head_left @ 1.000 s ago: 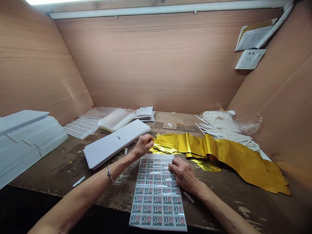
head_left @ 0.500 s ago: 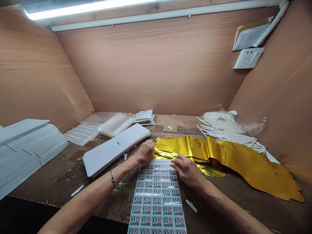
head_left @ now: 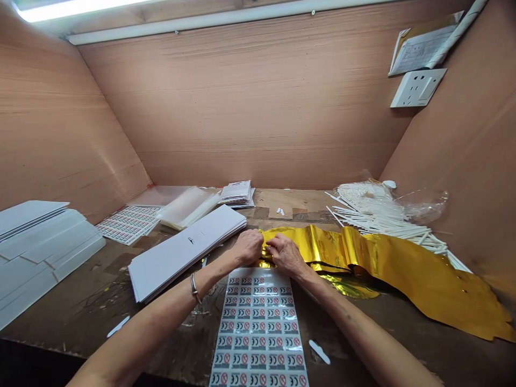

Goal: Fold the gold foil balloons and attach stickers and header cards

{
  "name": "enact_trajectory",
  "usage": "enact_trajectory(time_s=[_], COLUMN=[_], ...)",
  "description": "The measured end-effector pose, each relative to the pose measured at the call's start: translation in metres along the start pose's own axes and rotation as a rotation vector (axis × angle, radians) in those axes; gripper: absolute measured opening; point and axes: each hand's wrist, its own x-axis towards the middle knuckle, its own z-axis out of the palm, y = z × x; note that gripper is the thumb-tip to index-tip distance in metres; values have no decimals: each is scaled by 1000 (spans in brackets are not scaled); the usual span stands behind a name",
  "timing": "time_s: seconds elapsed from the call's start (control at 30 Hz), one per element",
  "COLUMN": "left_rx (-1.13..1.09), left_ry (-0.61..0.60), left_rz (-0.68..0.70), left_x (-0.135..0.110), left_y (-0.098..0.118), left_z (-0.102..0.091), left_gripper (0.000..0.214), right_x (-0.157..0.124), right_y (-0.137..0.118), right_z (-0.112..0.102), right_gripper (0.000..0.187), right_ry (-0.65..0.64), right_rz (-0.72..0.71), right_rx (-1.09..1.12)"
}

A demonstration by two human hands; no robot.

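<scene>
our left hand and right hand meet, fingers curled at the near edge of the gold foil strip, above the sticker sheet; we cannot tell what they pinch. a hard tug could crease or tear the foil.

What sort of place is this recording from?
Probably a small hand-assembly workstation, perhaps for craft or party goods: a plywood-walled booth with a bench holding stacked white card strips, sheets of printed stickers, gold foil and a pile of white sticks.
</scene>
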Motion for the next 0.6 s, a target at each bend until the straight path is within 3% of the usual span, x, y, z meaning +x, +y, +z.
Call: enact_trajectory(time_s=[0.13, 0.27, 0.43, 0.6], left_rx=[-33, -196, -553, -641], left_ry=[-14, 18, 40, -43], left_rz=[-53, -128, -199, -174], left_x=[6, 8, 6, 9], left_y=[-3, -23, -44, -44], left_z=[-6, -17, -23, -15], left_gripper=[18, 20, 20, 18], right_x=[0, -4, -4, -3], right_y=[1, -2, -4, -5], right_z=[4, 6, 11, 11], right_gripper=[24, 26, 28, 28], right_ry=[-96, -170, -170, -143], right_rz=[-16, -89, -112, -137], right_rx=[-90, -183, -208, -242])
